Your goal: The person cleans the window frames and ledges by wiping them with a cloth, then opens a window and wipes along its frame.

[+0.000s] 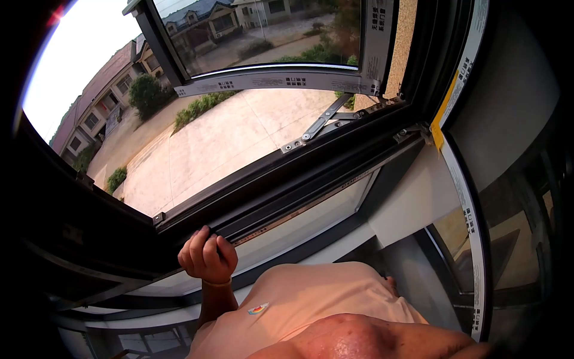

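My left hand (208, 257) is raised at the lower left of the centre, its fingers curled in against the inner edge of the dark window frame (269, 179). A thin band circles the wrist. Above the frame, the opened window sash (269, 79) carries printed protective film along its edges. A metal hinge arm (323, 122) links sash and frame at the lower right corner of the opening. My right hand does not show; an upper arm or shoulder runs along the bottom edge.
Yellow tape (441, 119) sticks to a film-covered upright (469, 209) on the right. My light shirt (323, 293) fills the lower middle. Outside are a paved yard (209, 149), shrubs (146, 96) and houses (98, 107). A pale ledge (412, 197) lies beyond the frame.
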Demonstrator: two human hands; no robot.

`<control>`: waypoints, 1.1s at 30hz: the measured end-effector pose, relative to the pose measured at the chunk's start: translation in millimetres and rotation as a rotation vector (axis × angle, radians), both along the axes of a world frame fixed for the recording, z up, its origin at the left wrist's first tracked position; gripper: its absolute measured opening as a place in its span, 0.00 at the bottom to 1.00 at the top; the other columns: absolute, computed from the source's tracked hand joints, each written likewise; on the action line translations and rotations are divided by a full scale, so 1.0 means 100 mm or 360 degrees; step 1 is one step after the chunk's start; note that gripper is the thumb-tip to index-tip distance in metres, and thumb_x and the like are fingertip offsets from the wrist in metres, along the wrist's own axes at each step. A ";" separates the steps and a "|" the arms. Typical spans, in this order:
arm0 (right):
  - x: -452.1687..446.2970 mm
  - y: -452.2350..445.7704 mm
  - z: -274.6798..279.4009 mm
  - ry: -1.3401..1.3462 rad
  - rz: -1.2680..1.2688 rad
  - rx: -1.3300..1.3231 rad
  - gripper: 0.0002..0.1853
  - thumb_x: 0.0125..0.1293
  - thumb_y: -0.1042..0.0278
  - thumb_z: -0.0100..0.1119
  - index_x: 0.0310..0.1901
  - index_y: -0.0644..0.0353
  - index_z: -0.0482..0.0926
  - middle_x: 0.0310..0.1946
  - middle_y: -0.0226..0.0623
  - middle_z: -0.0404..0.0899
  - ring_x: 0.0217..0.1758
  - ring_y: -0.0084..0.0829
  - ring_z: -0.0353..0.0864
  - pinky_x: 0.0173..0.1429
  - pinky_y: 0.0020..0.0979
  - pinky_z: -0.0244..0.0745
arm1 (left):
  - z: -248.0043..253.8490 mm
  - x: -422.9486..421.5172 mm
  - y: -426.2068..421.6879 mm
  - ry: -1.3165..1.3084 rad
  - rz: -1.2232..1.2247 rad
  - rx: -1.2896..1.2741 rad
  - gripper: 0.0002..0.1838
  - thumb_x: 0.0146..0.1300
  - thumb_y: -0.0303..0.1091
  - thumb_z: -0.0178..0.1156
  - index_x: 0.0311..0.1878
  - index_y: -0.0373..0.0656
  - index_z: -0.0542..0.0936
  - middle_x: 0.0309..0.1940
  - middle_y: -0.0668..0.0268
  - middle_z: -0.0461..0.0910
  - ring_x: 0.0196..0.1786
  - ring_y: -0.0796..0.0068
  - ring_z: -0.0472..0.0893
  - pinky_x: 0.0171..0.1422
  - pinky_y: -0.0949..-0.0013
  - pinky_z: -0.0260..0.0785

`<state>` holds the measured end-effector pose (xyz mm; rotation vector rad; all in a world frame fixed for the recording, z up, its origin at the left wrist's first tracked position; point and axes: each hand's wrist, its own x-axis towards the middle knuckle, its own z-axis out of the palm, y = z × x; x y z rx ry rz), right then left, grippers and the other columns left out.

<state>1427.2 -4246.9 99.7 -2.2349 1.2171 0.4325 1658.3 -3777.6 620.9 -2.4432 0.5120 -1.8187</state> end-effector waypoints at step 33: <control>-0.98 0.37 0.26 0.0093 -0.0214 0.0059 0.23 0.67 0.54 0.54 0.48 0.67 0.86 0.52 0.58 0.83 0.57 0.57 0.82 0.64 0.50 0.76 | 0.04 -0.04 0.03 0.0089 -0.0122 -0.0034 0.06 0.68 0.35 0.63 0.36 0.46 0.78 0.42 0.66 0.85 0.43 0.64 0.83 0.51 0.61 0.71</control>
